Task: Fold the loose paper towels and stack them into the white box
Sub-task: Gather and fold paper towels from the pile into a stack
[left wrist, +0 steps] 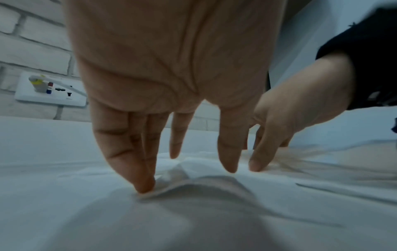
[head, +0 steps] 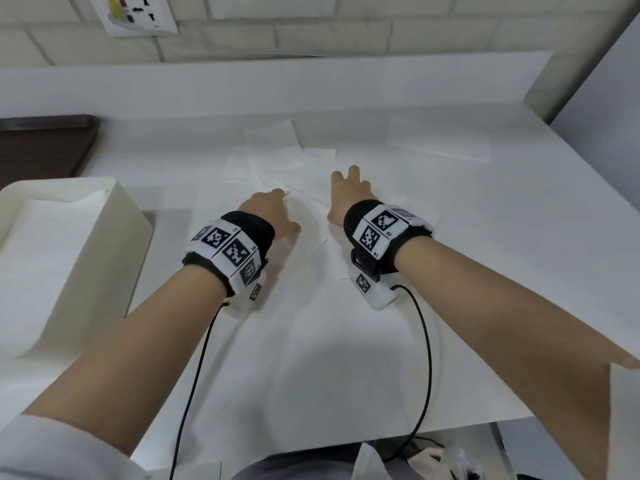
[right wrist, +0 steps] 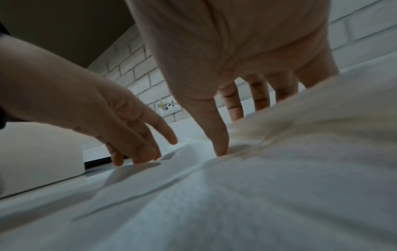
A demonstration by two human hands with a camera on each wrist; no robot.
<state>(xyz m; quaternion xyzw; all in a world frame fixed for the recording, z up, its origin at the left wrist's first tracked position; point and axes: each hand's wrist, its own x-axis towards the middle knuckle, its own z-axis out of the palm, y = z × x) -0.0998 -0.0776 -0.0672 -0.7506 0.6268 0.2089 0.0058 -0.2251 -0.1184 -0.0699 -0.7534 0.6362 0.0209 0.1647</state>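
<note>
Several loose white paper towels [head: 277, 164] lie overlapping in the middle of the white table. My left hand [head: 273, 206] rests on the nearest towel [head: 311, 230], fingers straight, its fingertips [left wrist: 146, 186] pressing beside a small raised wrinkle [left wrist: 182, 169]. My right hand [head: 349, 185] lies a little to the right on the same pile, fingers spread, its thumb tip [right wrist: 221, 151] pushing into the paper. Neither hand grips anything. The white box [head: 114, 188] stands at the left with folded towels [head: 45, 244] inside.
One more towel [head: 440, 143] lies flat at the back right. A dark brown tray [head: 45, 147] sits behind the box. A raised white ledge [head: 311, 84] and a brick wall with a socket plate [head: 138, 15] close the back. Wrist cables [head: 426, 341] trail over the near edge.
</note>
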